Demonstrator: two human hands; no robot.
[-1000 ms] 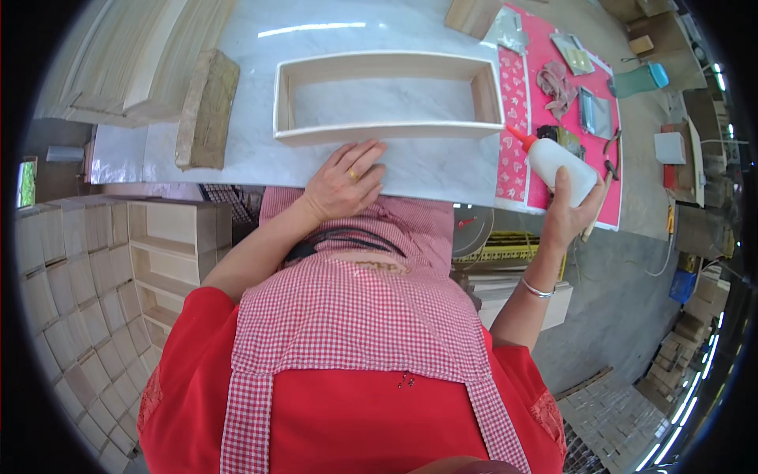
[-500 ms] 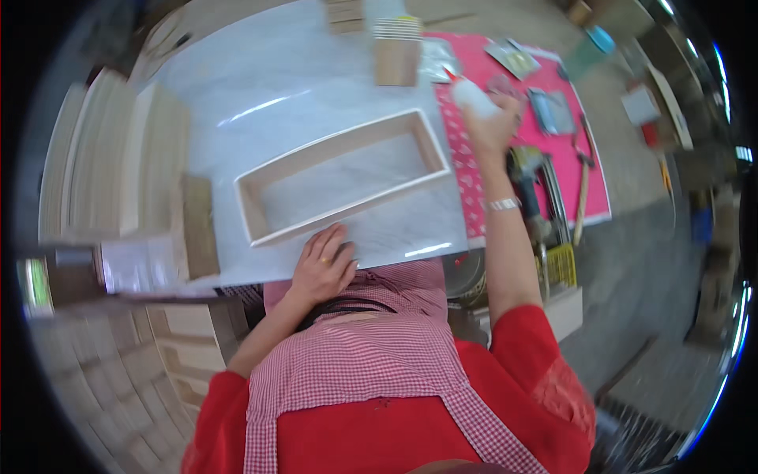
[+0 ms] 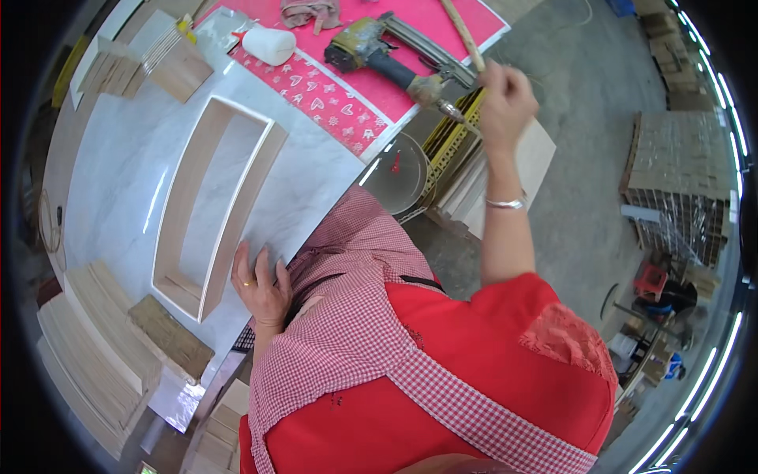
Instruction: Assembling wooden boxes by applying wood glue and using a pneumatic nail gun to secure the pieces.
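A rectangular open wooden frame [image 3: 251,178] lies on the marbled tabletop [image 3: 110,186]. My left hand [image 3: 264,291] is open at the table's near edge, fingertips against the frame's side. Off to the right, my right hand [image 3: 505,107] is closed round the lower end of a hammer's wooden handle [image 3: 462,33]; the hammer's head is beyond the picture. A white squeeze bottle [image 3: 270,46] with a red tip lies on the pink patterned mat [image 3: 320,99]. Between it and the hammer rests a pneumatic nail gun [image 3: 379,59], its hose fitting reaching past the mat's edge.
Stacked wooden boards [image 3: 99,347] and a wood block [image 3: 170,338] stand on the left. Small panels [image 3: 178,67] sit at the far side, near a crumpled cloth [image 3: 310,12]. Beside the table are a round bucket [image 3: 395,178], a yellow crate [image 3: 450,134] and pale boards [image 3: 505,178].
My right hand has let go of the white bottle, which now lies on the mat, and has closed on the hammer handle. The view has turned right; my left hand stays by the frame.
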